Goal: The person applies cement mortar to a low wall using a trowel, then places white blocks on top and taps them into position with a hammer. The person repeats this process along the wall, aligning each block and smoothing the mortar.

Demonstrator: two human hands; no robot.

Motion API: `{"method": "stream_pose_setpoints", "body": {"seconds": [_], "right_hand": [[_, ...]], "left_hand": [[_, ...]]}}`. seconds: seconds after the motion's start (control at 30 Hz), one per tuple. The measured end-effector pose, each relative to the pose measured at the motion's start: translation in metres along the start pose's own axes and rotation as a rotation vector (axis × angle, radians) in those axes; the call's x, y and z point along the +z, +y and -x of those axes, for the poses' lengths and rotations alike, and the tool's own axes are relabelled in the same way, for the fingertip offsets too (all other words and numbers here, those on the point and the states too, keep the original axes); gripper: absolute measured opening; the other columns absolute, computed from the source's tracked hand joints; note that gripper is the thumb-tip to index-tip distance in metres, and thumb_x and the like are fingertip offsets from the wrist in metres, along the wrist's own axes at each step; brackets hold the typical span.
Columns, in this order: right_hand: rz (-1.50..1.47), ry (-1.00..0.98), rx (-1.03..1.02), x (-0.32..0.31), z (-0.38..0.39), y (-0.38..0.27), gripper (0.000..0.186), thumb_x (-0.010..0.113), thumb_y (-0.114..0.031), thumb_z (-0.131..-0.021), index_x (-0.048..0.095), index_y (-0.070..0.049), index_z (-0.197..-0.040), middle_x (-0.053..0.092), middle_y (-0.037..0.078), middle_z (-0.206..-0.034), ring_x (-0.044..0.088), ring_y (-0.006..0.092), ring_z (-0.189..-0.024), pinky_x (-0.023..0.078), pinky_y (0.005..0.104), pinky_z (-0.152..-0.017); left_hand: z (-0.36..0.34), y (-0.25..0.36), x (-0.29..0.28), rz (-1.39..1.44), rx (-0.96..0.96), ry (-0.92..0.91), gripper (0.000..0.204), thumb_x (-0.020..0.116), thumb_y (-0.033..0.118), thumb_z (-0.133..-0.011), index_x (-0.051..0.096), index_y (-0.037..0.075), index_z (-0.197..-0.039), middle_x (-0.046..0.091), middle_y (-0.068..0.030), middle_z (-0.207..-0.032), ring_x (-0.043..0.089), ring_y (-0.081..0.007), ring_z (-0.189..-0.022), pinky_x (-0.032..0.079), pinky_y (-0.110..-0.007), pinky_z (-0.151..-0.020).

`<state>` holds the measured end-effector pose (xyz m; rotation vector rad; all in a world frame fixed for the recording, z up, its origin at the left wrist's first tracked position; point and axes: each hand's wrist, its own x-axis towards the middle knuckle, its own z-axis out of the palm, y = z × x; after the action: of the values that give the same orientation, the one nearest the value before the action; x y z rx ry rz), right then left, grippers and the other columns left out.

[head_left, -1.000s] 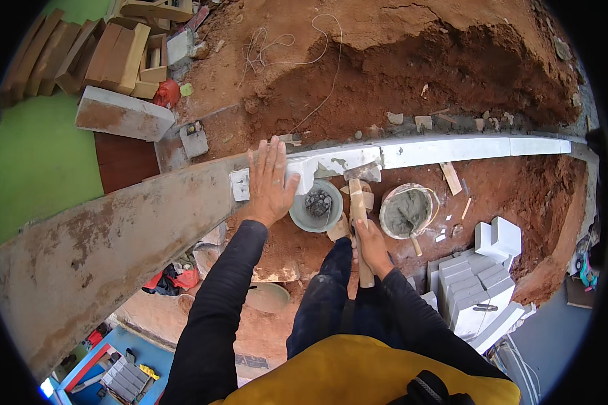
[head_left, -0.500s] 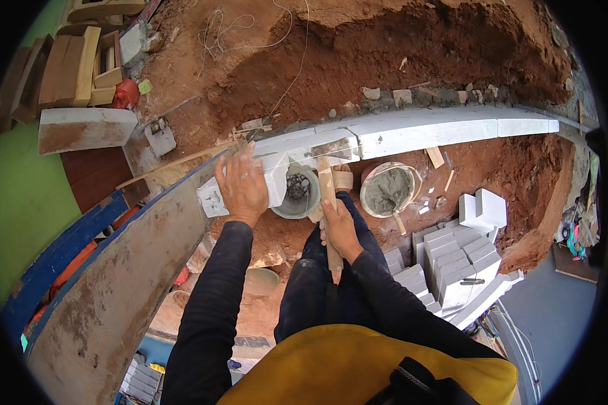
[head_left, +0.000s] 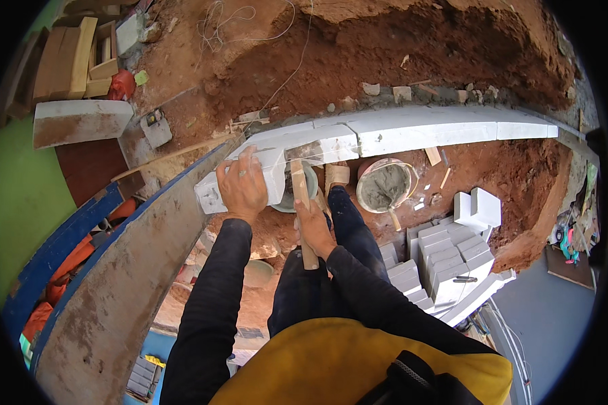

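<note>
A white block (head_left: 271,177) lies at the left end of a row of white blocks (head_left: 425,127). My left hand (head_left: 243,187) rests flat on top of it, fingers stretched out. My right hand (head_left: 314,226) is wrapped round the wooden handle of a hammer (head_left: 300,185). The broad, grey-brown hammer head is over the row, by the right end of the block under my left hand. A thin string runs along the blocks near the head. Behind the handle, a greenish bucket (head_left: 285,202) is partly hidden.
A bucket of wet mortar (head_left: 384,183) with a trowel handle stands to the right of my foot. White blocks (head_left: 446,260) are stacked at the lower right. A long stained board (head_left: 121,263) slants along the left. Beyond the row lies a red earth trench (head_left: 412,54).
The hammer and my right hand have moved left along the row, towards my left hand. My left hand remains on the block. The head view has shifted slightly.
</note>
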<state>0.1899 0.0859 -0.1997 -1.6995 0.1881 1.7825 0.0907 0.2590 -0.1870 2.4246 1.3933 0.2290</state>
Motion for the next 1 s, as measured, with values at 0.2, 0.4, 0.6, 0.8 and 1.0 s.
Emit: {"method": "stream_pose_setpoints", "body": {"seconds": [0.2, 0.4, 0.6, 0.8, 1.0], "right_hand": [[0.301, 0.045, -0.126, -0.036, 0.014, -0.003, 0.045, 0.063, -0.047, -0.108, 0.057, -0.005, -0.123, 0.060, 0.005, -0.073, 0.061, 0.0154, -0.055, 0.051, 0.0334, -0.049], [1.054, 0.170, -0.295, -0.110, 0.093, -0.010, 0.046, 0.066, -0.040, -0.104, 0.058, -0.004, -0.131, 0.072, 0.031, -0.102, 0.070, 0.0523, -0.098, 0.054, 0.0564, -0.085], [0.945, 0.146, -0.461, -0.090, 0.132, -0.037, 0.051, 0.064, -0.041, -0.106, 0.057, -0.004, -0.140, 0.071, 0.030, -0.113, 0.070, 0.0516, -0.104, 0.054, 0.0548, -0.090], [0.920, 0.135, -0.636, -0.067, 0.128, -0.046, 0.049, 0.066, -0.036, -0.106, 0.056, -0.003, -0.140, 0.070, 0.027, -0.114, 0.070, 0.0480, -0.106, 0.056, 0.0516, -0.089], [0.983, 0.109, -0.760, -0.051, 0.110, -0.046, 0.047, 0.065, -0.033, -0.106, 0.053, -0.004, -0.142, 0.069, 0.025, -0.117, 0.070, 0.0485, -0.103, 0.056, 0.0535, -0.087]], "left_hand": [[0.002, -0.002, 0.001, 0.036, 0.018, 0.043, 0.035, 0.059, 0.012, -0.101, 0.068, 0.007, -0.135, 0.076, -0.0141, -0.099, 0.069, -0.0322, -0.091, 0.043, -0.048, -0.103], [0.006, -0.004, 0.001, 0.106, 0.010, 0.137, 0.042, 0.062, 0.009, -0.097, 0.062, 0.010, -0.139, 0.072, -0.0127, -0.090, 0.068, -0.0326, -0.089, 0.044, -0.049, -0.103], [0.006, -0.004, 0.006, 0.113, -0.020, 0.229, 0.031, 0.061, 0.012, -0.102, 0.065, 0.009, -0.132, 0.071, -0.0141, -0.091, 0.066, -0.0345, -0.092, 0.043, -0.049, -0.101], [0.007, -0.006, 0.011, 0.114, -0.079, 0.297, 0.028, 0.059, 0.013, -0.104, 0.066, 0.011, -0.131, 0.073, -0.0151, -0.093, 0.067, -0.0362, -0.094, 0.042, -0.049, -0.101], [0.006, -0.006, 0.010, 0.060, -0.095, 0.282, 0.027, 0.058, 0.013, -0.104, 0.064, 0.011, -0.131, 0.072, -0.0134, -0.090, 0.067, -0.0341, -0.093, 0.041, -0.048, -0.100]]}}
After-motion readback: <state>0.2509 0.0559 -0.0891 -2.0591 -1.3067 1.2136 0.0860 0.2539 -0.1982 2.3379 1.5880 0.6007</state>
